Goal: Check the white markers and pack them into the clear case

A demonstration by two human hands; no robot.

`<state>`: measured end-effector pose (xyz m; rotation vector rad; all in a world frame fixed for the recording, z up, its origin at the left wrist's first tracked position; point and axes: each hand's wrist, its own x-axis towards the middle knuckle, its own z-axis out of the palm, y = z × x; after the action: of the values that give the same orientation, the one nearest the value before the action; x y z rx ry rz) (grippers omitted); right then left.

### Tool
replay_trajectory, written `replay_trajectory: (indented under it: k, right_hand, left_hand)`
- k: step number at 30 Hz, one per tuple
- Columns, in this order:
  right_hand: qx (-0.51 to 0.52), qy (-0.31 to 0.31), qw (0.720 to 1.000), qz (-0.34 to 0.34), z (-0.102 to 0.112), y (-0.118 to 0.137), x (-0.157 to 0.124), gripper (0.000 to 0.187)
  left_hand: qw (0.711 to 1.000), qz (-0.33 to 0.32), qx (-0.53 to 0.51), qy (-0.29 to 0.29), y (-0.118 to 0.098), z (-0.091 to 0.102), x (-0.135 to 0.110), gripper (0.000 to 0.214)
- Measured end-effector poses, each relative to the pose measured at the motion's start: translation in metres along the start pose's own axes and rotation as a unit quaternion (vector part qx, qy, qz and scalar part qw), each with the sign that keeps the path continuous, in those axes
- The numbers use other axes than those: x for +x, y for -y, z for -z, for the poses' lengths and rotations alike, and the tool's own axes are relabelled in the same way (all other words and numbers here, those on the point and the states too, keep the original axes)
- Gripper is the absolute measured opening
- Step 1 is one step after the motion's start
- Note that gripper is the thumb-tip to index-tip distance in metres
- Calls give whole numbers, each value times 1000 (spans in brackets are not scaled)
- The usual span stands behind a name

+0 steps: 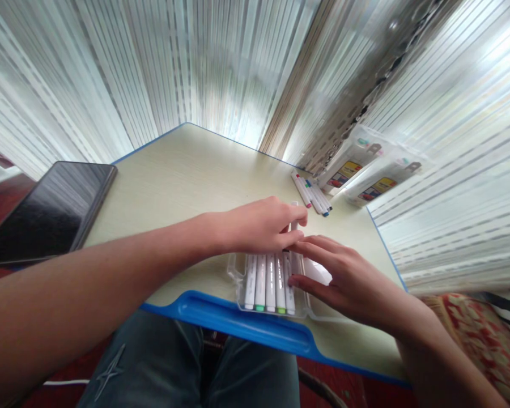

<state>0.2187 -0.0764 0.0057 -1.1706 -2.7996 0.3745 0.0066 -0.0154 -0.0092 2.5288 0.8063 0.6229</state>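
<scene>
A clear plastic case point(241, 294) lies open near the front edge of the table, with a row of white markers point(271, 283) in its left half. Some of their visible ends are green. My left hand point(266, 224) reaches over the top of the row, its fingers closed around a white marker point(295, 211) that is mostly hidden. From the right, my right hand point(340, 272) spans the case with thumb and fingers apart. Its thumb touches the rightmost marker in the row, and its fingertips meet my left fingers.
Several loose markers point(312, 194) lie at the back right. Beside them, two clear packages point(374, 170) with yellow labels stand against the striped curtain point(221, 62). A dark tablet or phone point(51, 209) lies at the left. A blue tray lip point(242, 323) edges the table's front.
</scene>
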Motion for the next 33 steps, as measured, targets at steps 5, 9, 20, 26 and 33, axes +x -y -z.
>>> replay_trajectory:
  k: [5, 9, 20, 26, 33]
  right_hand:
    - [-4, -2, 1000, 4, 1, 1, 0, 34]
    - [-7, -2, 1000, 7, 2, 1, 0, 33]
    - [-1, 3, 1000, 11, 1, 1, -4, 43]
    - [-6, -12, 1000, 22, 1, 1, -4, 45]
    - [-2, -4, 1000, 17, 0, 1, -4, 43]
  left_hand:
    - [1000, 0, -6, 3, -1, 1, 0, 22]
    - [1000, -2, -4, 6, -3, 1, 0, 21]
    - [1000, -6, 15, 19, -5, -1, -2, 23]
    - [1000, -9, 10, 20, -5, 0, -2, 22]
    - [1000, -4, 7, 26, -6, 1, -2, 23]
